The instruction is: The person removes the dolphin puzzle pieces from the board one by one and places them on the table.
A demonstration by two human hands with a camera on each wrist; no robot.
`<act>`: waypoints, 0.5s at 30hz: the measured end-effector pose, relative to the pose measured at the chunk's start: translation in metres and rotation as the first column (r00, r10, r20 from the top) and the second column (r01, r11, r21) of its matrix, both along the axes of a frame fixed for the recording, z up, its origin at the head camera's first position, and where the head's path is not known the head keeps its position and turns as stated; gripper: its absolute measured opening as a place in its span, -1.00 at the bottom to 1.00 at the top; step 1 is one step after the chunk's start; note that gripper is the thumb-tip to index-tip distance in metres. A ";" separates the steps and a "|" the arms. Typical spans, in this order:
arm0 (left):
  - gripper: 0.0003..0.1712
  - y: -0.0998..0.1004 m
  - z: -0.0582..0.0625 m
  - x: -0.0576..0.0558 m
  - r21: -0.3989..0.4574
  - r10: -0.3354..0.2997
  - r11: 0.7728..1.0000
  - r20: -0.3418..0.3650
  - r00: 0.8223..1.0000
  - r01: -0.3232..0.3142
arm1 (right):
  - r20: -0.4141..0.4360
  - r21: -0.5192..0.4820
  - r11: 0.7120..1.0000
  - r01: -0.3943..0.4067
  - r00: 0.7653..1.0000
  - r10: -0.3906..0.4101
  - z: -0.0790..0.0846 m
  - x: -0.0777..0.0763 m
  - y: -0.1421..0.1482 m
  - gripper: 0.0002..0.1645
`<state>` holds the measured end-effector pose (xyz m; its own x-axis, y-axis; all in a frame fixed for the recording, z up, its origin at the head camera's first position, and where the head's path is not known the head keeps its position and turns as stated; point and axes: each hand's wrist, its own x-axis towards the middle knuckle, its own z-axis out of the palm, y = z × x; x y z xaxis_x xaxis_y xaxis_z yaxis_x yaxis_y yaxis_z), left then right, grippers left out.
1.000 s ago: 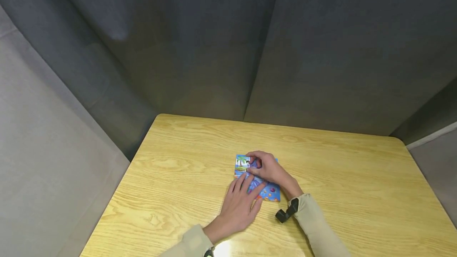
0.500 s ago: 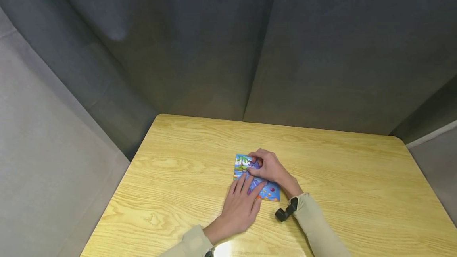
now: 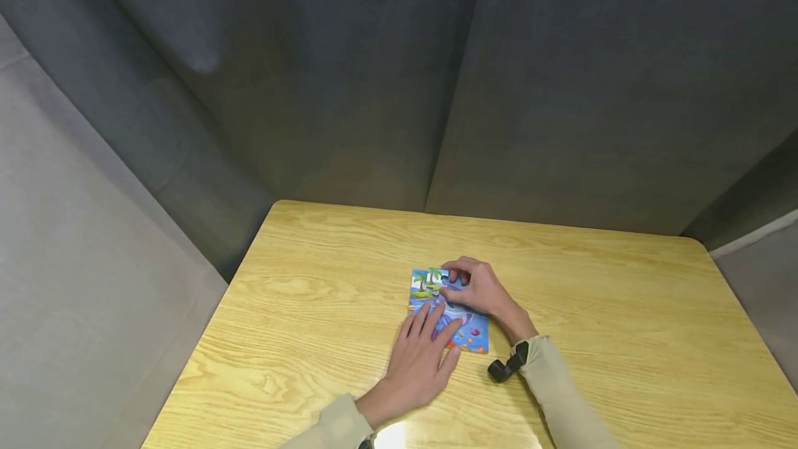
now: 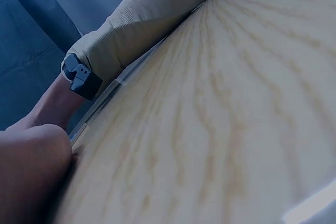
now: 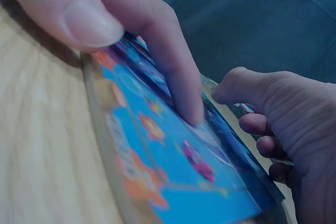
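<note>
A flat, colourful jigsaw puzzle (image 3: 476, 341) with a blue sea picture lies on the table, its layers visible along the side in the right wrist view. My left hand (image 3: 414, 366) rests on its lower left, fingers spread; one fingertip touches the printed surface in the right wrist view. My right hand (image 3: 483, 289) pinches a puzzle piece (image 3: 434, 277) with a palm tree on it, over the upper part. Beside that piece a second palm tree shows on the layer below. The right hand's fingers partly hide the held part, so its full outline cannot be told.
The wooden table (image 3: 299, 296) spreads around both hands. Dark grey curtains (image 3: 349, 89) hang behind its far edge, with a lighter panel (image 3: 81, 262) at the left. A black wrist camera (image 3: 508, 364) is strapped on the right sleeve.
My right hand has shifted slightly right and away from me, moving the palm tree piece with it. The palm tree on the layer beneath now shows beside it. My left hand stays put.
</note>
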<state>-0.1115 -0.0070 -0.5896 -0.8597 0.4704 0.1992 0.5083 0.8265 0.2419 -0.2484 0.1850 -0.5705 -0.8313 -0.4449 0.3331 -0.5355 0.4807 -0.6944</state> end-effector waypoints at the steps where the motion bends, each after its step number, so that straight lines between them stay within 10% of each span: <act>1: -0.41 0.000 0.000 0.000 0.002 0.002 1.000 0.000 1.000 -0.002 | 0.008 -0.002 1.000 0.004 1.000 -0.004 0.000 0.000 0.002 -0.53; 15: -0.36 -0.001 -0.001 -0.001 0.002 0.012 1.000 0.000 1.000 -0.012 | 0.024 -0.052 0.998 0.027 0.999 -0.026 -0.006 -0.001 0.032 -0.57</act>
